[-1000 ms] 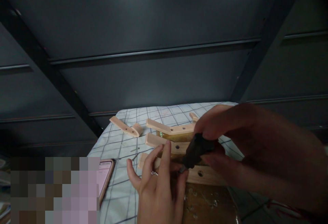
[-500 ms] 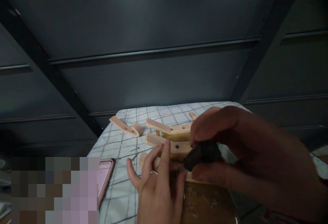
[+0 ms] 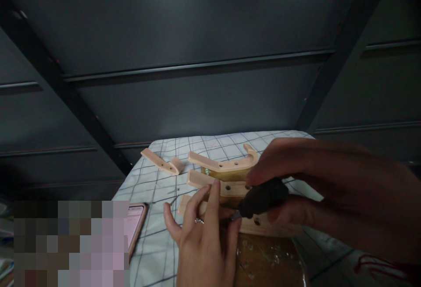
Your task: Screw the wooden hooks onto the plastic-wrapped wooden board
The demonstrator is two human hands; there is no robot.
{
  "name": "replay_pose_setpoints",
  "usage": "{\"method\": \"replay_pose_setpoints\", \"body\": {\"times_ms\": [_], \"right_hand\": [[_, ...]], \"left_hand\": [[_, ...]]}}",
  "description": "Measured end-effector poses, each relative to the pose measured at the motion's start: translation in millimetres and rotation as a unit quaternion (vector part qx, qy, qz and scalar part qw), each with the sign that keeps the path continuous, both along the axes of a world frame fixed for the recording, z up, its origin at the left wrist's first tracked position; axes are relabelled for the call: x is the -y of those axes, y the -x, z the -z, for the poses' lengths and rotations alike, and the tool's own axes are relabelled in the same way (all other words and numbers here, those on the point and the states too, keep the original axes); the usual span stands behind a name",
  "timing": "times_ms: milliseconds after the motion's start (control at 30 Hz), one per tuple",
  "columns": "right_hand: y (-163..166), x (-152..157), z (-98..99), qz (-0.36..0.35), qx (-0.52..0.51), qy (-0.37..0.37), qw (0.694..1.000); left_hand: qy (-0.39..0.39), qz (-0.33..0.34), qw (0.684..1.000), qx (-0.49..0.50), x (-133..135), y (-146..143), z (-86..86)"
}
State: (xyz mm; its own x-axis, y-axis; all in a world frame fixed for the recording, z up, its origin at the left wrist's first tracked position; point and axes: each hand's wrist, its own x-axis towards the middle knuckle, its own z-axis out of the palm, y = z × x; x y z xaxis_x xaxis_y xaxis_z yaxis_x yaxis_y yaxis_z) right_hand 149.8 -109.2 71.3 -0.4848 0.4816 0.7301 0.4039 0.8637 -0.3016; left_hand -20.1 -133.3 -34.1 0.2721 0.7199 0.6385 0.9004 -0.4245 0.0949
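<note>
In my right hand [image 3: 309, 190] is a short black-handled screwdriver [image 3: 263, 197], its bit slanting down to the left. The bit meets the nearest wooden hook [image 3: 272, 229], which has a dark screw hole. Beside the bit, the thumb and a finger of my left hand [image 3: 207, 230] pinch together; what sits between them is hidden. Its other fingers lie spread over the hooks. Behind are a middle wooden hook [image 3: 237, 188] with dark screw heads and a far wooden hook [image 3: 226, 164] with two holes. All three lie across a glossy brown board [image 3: 263, 260].
A loose wooden hook [image 3: 161, 163] lies on the checked cloth [image 3: 158, 234] at the left. Near it are thin screws [image 3: 174, 199]. A phone [image 3: 136, 225] rests at the left edge, partly behind a blurred patch. A dark panelled wall [image 3: 197, 103] stands behind the table.
My right hand has shifted slightly right and turned on the screwdriver handle, uncovering the far hook's curved end and a hole in the nearest hook. My left hand stays almost in place.
</note>
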Motion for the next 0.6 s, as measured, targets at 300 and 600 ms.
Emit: {"method": "replay_pose_setpoints", "body": {"times_ms": [300,600], "right_hand": [[12.5,3.3,17.0,0.049,-0.07,0.085,0.993],[10.4,-1.6,9.9,-0.016,-0.034,0.049,0.998]], "left_hand": [[0.032,0.014,0.999,0.005,0.0,4.1,2.7],[-0.005,0.003,1.0,-0.01,1.2,2.5,0.5]]}}
